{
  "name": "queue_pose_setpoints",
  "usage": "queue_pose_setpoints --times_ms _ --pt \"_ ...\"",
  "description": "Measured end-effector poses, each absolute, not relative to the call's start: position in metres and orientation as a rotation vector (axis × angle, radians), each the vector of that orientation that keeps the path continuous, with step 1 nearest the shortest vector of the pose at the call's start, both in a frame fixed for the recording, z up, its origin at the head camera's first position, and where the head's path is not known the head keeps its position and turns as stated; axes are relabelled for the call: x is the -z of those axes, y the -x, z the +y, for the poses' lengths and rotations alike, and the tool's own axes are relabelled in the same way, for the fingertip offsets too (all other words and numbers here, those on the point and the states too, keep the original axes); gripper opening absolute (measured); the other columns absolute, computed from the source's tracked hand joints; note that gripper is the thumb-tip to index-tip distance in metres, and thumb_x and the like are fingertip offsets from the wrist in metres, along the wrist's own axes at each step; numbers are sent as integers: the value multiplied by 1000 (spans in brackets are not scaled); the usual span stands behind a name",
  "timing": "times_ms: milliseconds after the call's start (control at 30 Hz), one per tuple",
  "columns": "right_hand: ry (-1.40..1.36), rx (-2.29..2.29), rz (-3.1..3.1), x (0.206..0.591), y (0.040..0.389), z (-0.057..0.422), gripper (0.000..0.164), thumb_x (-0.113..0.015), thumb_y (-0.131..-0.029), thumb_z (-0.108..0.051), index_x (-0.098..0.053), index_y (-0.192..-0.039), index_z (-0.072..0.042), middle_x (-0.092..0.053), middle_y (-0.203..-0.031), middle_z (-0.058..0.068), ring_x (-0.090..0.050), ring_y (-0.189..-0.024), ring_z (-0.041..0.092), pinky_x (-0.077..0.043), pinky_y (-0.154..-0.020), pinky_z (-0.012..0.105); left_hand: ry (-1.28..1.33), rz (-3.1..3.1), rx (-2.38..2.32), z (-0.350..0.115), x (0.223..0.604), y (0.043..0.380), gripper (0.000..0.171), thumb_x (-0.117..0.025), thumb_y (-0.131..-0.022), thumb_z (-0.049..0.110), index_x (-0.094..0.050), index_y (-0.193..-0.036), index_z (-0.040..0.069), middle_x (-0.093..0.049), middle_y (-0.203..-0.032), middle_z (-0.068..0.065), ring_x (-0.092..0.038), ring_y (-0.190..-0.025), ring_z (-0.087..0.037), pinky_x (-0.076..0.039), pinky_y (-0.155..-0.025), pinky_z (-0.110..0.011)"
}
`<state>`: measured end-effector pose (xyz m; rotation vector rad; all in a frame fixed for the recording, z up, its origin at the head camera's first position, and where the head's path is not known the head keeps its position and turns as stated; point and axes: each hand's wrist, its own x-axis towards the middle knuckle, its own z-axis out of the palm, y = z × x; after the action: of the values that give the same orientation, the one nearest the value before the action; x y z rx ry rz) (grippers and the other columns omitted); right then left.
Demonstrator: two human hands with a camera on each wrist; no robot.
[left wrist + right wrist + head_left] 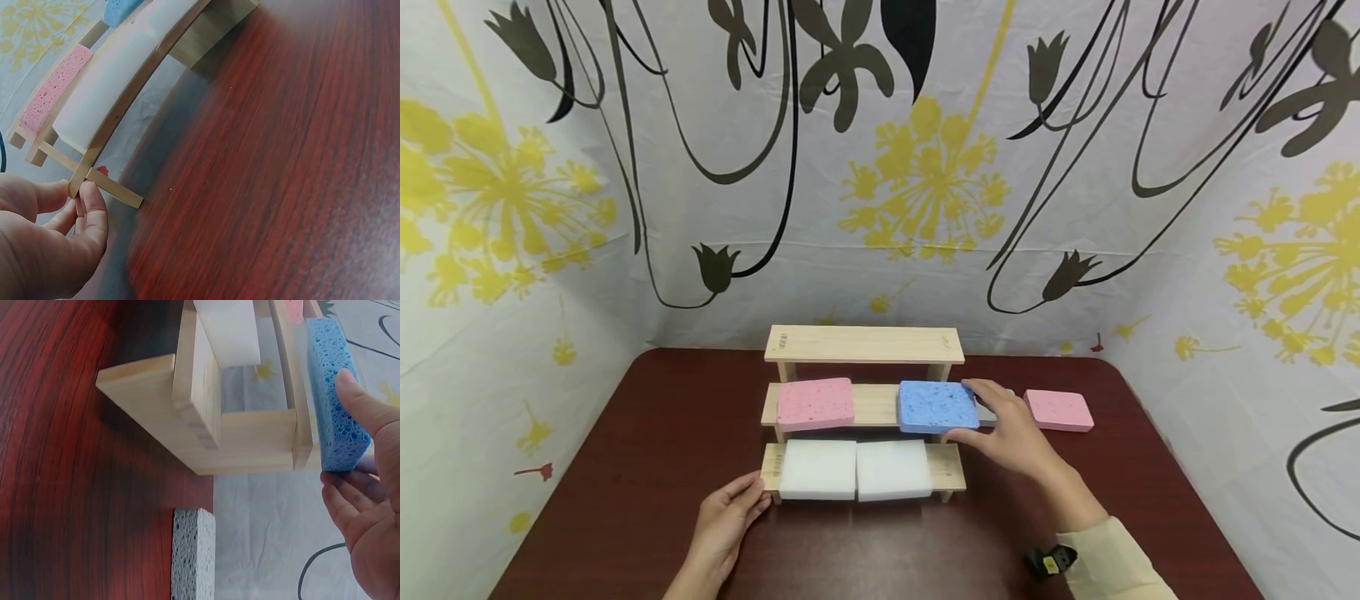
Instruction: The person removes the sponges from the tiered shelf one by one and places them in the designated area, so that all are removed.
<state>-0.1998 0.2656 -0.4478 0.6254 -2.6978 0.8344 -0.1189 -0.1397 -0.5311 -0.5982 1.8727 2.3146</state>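
My right hand (1003, 421) grips a blue sponge (937, 407) by its right end, at the right part of the middle step of a three-step wooden rack (865, 343). In the right wrist view the thumb lies on one narrow side of the blue sponge (336, 394), and the fingers are at its end. My left hand (727, 517) pinches the left end of the rack's lowest step (80, 178) between thumb and fingers. A pink sponge (816, 403) lies on the middle step's left part. Two white sponges (818, 470) lie side by side on the lowest step.
A grey sponge (192, 553) lies on the dark red table (602, 467) right of the rack, partly hidden by my right hand in the head view. Farther right lies another pink sponge (1060, 410). Patterned cloth (760, 217) hangs behind and at both sides.
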Motion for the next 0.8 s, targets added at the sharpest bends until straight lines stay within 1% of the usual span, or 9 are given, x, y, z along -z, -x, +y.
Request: queue_pose_setpoints --times_ms 100,233,400,567,667,733,800 --pt "-619 -844 -2707 448 200 272 82 -92 -75 -36 -56 -141 -4 -58 -138 13 -57 -123 32 -45 -98 58 599 1871 -2317 -139 531 119 46 -58 -103 2 -43 -140 -20 -64 -112 -10 -65 -87 -8 -59 -82 -20" --pt "-636 -856 -2692 449 200 279 80 -92 -75 -33 -56 -141 -4 -59 -137 12 -59 -121 30 -50 -97 53 595 1872 -2322 -139 532 120 46 -58 -103 2 -43 -140 -20 -66 -109 -8 -65 -86 -8 -59 -81 -20" --pt "-652 -860 -2673 448 198 286 79 -92 -75 -30 -56 -140 -4 -59 -136 12 -60 -119 28 -55 -97 50 597 1872 -2323 -140 533 121 46 -58 -103 2 -44 -139 -21 -65 -108 -8 -65 -86 -9 -60 -81 -20" --pt "-639 -851 -2684 449 197 293 80 -92 -75 -31 -55 -141 -4 -58 -137 12 -60 -118 27 -56 -96 51 598 1869 -2325 -140 533 121 45 -58 -103 2 -44 -139 -21 -65 -108 -8 -65 -86 -9 -60 -81 -20" --pt "-635 -830 -2685 449 196 297 81 -92 -75 -32 -55 -141 -5 -58 -137 11 -60 -118 26 -57 -95 49 596 1868 -2318 -141 534 121 45 -57 -103 3 -44 -140 -20 -65 -111 -8 -65 -87 -9 -59 -81 -20" --pt "-639 -804 -2676 450 196 301 80 -92 -75 -32 -56 -141 -5 -58 -137 11 -60 -117 25 -57 -95 42 593 1865 -2317 -141 534 121 46 -57 -103 3 -43 -140 -20 -64 -112 -9 -65 -87 -9 -59 -82 -21" --pt "-641 -788 -2666 451 195 304 80 -92 -75 -32 -56 -141 -5 -59 -136 10 -60 -117 25 -55 -94 30 590 1862 -2314 -142 534 121 46 -57 -104 4 -43 -141 -19 -64 -113 -9 -65 -88 -9 -59 -82 -21"
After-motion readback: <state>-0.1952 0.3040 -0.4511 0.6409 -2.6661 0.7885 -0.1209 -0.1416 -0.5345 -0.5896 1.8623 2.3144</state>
